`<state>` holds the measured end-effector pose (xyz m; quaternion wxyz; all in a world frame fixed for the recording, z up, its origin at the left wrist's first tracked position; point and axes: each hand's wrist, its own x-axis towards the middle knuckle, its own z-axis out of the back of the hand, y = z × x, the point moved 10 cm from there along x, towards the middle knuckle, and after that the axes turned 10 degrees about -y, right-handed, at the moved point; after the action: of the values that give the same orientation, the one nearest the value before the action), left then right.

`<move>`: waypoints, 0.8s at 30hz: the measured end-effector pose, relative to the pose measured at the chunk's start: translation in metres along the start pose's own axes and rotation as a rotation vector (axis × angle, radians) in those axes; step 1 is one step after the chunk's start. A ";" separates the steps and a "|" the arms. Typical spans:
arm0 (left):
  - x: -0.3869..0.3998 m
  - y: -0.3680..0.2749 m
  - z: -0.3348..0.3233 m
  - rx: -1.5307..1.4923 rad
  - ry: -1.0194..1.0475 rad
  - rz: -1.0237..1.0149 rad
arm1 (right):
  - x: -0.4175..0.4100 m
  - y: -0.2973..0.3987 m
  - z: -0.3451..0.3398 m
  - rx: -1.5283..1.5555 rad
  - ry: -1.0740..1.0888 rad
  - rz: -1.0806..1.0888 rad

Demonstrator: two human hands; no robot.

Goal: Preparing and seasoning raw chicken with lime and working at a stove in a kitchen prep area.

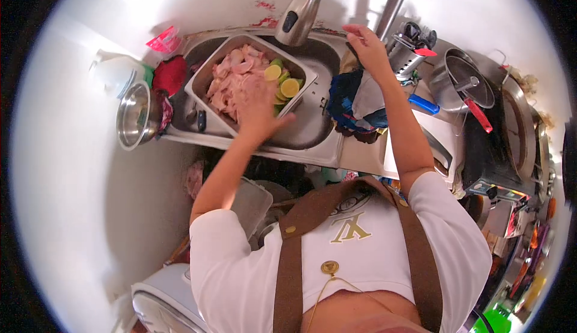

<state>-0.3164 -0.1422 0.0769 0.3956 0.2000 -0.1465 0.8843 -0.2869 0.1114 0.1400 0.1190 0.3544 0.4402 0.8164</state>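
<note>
A rectangular metal pan (311, 79) sits tilted across the sink basin (322, 121). It holds raw chicken pieces (227, 78) and, on its right side, several cut limes (290, 88). Over the pan's near side is my left hand (259, 110), blurred, thumb spread out and nothing seen in its grasp; whether it touches the chicken I cannot tell. My right hand (367, 51) is raised beside the base of the steel faucet (390, 13), fingers apart from the thumb and holding nothing visible. The faucet's spray head (296, 20) hangs above the pan's far right corner.
Left of the sink are a steel bowl (133, 116) and a plastic jug (115, 74). A dark-handled utensil (201, 120) lies in the basin. To the right are bunched cloths (356, 96), a utensil holder (403, 58), a blue-handled tool (423, 103) and a lidded pot (451, 85).
</note>
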 end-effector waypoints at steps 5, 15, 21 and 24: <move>-0.016 -0.012 0.007 0.269 0.013 -0.032 | 0.004 0.007 -0.017 0.056 0.030 -0.007; -0.023 0.056 0.018 0.211 -0.144 0.134 | 0.005 0.005 -0.024 0.141 0.036 -0.034; -0.024 0.076 0.017 0.259 -0.051 0.116 | 0.003 0.008 -0.029 0.071 0.123 -0.036; -0.023 0.080 0.020 0.272 -0.116 0.120 | 0.002 0.010 -0.029 -0.108 0.133 0.016</move>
<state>-0.3585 -0.2166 0.0758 0.3021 0.2934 -0.0598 0.9050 -0.3069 0.0876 0.1381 0.1020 0.2960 0.3998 0.8615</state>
